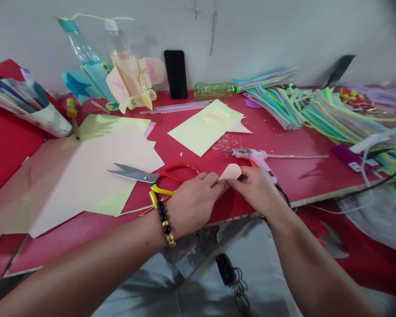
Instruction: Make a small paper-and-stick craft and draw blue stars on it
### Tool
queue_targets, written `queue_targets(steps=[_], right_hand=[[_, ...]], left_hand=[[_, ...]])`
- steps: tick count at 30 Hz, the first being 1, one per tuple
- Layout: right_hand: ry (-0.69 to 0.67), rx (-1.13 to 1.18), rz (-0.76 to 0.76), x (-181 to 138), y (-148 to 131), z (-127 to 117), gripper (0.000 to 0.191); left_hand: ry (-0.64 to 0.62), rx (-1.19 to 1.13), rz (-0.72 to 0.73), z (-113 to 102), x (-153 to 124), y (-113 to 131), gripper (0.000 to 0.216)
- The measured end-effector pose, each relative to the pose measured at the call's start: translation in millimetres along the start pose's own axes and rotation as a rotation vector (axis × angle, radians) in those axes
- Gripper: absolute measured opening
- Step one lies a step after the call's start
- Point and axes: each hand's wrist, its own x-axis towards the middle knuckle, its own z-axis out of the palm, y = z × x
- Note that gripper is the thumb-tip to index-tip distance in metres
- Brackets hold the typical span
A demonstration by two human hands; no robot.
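The left hand and right hand meet near the front edge of the red bench, and both hold a small peach paper piece with a rounded top. Each hand has it in a narrow pinch at its lower side, though the fingers partly hide how it is gripped. The piece sits between the hands, just above the bench.

A beaded bracelet circles the left wrist. Just left of that hand lie scissors with a steel blade and a red handle loop, their tips pointing left onto a large peach paper sheet. A yellow handle touches the red loop; it may belong to the same scissors, but the view doesn't settle that.

Just beyond the right hand, a pink hot glue gun lies on its side with a long glue stick running right. Farther back, toward the wall edge, are a pale yellow paper sheet, a black phone and bundled drinking straws.
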Motion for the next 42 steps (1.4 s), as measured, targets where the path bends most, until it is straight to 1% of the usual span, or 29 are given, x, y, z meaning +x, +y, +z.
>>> queue_targets(steps=[5,11,19,23,26,31,34,38,42], right_hand=[[-0.009,0.033,-0.049,-1.7,-0.9,0.3,0.018],[0.010,-0.024,-0.053,-2.2,-1.4,3.0,0.016],[0.014,-0.071,-0.059,-0.6,-2.7,4.3,0.012],[0.003,-0.051,-0.067,-1.1,-3.7,3.7,0.011],[0.005,-0.043,-0.071,-1.5,-3.8,3.5,0.012],[0.009,-0.051,-0.074,-1.2,-3.8,3.8,0.012],[0.012,-0.065,-0.084,-1.2,-3.6,3.9,0.011],[0.009,-0.064,-0.080,-1.5,-2.1,3.2,0.008],[-0.021,-0.019,-0.077,-2.5,-1.7,2.2,0.016]], left_hand=[[0.005,0.009,0.020,-0.1,1.4,0.2,0.033],[0.002,-0.017,-0.013,0.2,1.1,-1.2,0.030],[0.029,0.032,0.035,1.8,2.0,-2.5,0.024],[0.045,0.029,0.039,3.1,1.9,-3.7,0.024],[0.051,-0.012,0.005,4.1,1.7,-4.5,0.022],[0.021,-0.041,-0.045,6.3,2.5,-6.1,0.014],[0.012,-0.033,-0.054,5.8,3.2,-6.9,0.015],[0.000,-0.066,-0.117,5.4,3.0,-7.3,0.015],[0.034,-0.078,-0.105,6.5,1.7,-6.8,0.017]])
